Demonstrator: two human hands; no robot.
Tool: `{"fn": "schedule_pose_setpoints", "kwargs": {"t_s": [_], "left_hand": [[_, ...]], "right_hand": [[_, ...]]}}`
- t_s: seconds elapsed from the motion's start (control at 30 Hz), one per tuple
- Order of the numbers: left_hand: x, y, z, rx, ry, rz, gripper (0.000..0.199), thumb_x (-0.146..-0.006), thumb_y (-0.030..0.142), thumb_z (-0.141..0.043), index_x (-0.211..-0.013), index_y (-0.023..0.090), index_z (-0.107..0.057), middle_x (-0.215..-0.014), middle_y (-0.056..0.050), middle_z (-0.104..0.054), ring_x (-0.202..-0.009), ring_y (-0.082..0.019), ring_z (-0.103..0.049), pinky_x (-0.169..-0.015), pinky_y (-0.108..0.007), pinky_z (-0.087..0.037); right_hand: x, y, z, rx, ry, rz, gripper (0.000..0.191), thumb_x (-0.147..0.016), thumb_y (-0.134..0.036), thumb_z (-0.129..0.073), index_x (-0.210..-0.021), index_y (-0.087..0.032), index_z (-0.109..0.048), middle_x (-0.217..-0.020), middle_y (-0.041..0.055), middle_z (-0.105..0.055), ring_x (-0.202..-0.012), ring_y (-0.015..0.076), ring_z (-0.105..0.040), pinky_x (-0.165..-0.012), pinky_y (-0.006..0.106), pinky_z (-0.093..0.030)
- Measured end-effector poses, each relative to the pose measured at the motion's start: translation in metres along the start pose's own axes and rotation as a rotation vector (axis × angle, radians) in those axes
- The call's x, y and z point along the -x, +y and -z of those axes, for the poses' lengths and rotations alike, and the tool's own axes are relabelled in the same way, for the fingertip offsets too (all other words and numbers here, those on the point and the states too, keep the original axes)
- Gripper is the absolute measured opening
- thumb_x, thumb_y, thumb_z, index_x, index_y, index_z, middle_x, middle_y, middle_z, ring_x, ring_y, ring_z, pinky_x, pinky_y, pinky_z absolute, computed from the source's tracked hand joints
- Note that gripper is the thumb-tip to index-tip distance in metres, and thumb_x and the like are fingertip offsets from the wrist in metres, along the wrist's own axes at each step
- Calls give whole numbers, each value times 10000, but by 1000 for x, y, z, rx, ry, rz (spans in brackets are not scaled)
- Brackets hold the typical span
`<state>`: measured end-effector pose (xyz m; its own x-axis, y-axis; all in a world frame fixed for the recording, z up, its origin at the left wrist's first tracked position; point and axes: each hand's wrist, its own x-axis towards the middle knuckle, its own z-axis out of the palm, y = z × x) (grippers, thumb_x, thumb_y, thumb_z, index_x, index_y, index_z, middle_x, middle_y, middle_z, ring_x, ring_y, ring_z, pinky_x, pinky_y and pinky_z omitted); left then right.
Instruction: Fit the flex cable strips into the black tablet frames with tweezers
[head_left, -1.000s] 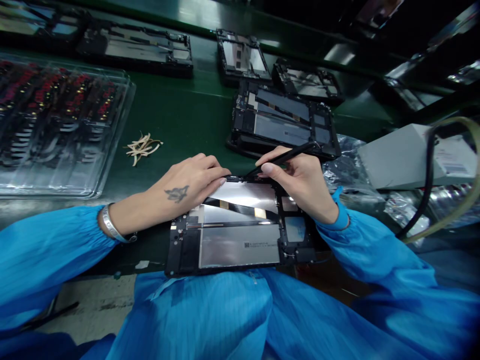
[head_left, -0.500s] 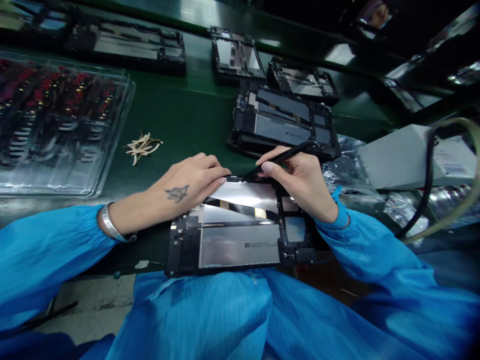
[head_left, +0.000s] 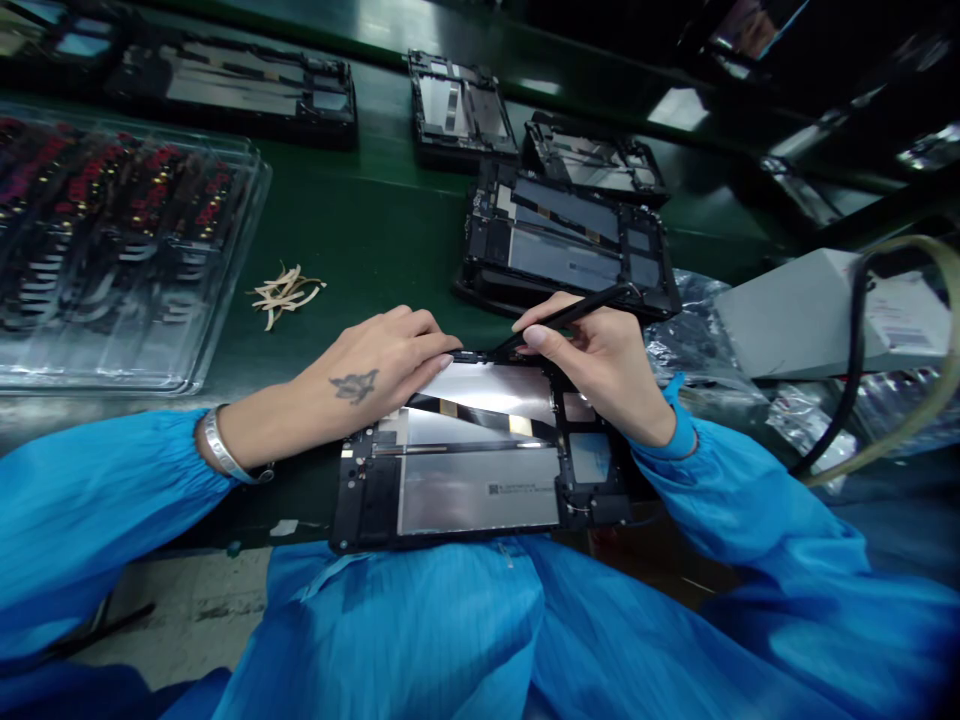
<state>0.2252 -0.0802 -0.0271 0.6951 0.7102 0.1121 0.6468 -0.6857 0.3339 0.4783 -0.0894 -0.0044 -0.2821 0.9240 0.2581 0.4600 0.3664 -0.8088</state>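
An opened tablet (head_left: pixel 480 490), with its silvery battery and black frame showing, lies flat at the bench edge close to my body. My left hand (head_left: pixel 382 365) is closed on its far edge, fingers together and thumb over the rim. Black tweezers (head_left: pixel 577 308) are pinched in my right hand (head_left: pixel 592 345). Their tip reaches the tablet's far edge, right of my left fingertips. What the tip touches is too small to make out. Just beyond my right hand, another opened tablet (head_left: pixel 566 235) rests on top of a dark stack.
At the left stands a clear plastic tray (head_left: pixel 187 365) of circuit parts. Beige strips (head_left: pixel 286 292) lie beside it. More opened tablets (head_left: pixel 240 85) line the back. To the right are a white box (head_left: pixel 795 310), clear plastic bags (head_left: pixel 694 330) and a looped cable (head_left: pixel 855 350).
The row of tablets at the back has slid a little to the left. My hands, the tweezers and the tablet in front of me have hardly moved.
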Motion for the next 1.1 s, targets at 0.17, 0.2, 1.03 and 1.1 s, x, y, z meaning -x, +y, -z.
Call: {"fn": "schedule_pose_setpoints", "kwargs": {"t_s": [0.17,0.2,1.03,1.1], "left_hand": [[0,0,0,0,9,-2,411,-1065,327,-348,-1292,166,-650,-1102,-96,-635,-1011,-241,-595,-822,-351,-483],[0,0,0,-1,8,-3,410,-1065,328,-347,-1290,168,-650,-1104,-96,-635,-1012,-239,-594,-824,-349,-482],[-2,-5,-4,-30,23,-11,389,-1069,327,-376,-1312,180,-642,-1113,-85,-643,-1001,-233,-604,-808,-338,-481],[-1,-4,-5,-28,21,-8,389,-1067,329,-381,-1313,179,-643,-1116,-88,-642,-1003,-233,-603,-808,-336,-482]], "right_hand": [[1,1,0,50,-19,37,245,-926,-432,-681,-906,-195,-743,-961,35,-737,-872,165,-706,-643,243,-569],[1,1,0,49,-21,42,239,-929,-422,-678,-907,-193,-744,-969,36,-738,-883,165,-705,-648,242,-569],[-1,5,-2,-5,-21,33,169,-935,-327,-677,-927,-171,-742,-979,32,-730,-840,126,-701,-648,201,-575],[-1,4,-2,-21,-14,19,174,-928,-339,-685,-931,-173,-739,-974,30,-724,-832,129,-704,-648,204,-583]]}}
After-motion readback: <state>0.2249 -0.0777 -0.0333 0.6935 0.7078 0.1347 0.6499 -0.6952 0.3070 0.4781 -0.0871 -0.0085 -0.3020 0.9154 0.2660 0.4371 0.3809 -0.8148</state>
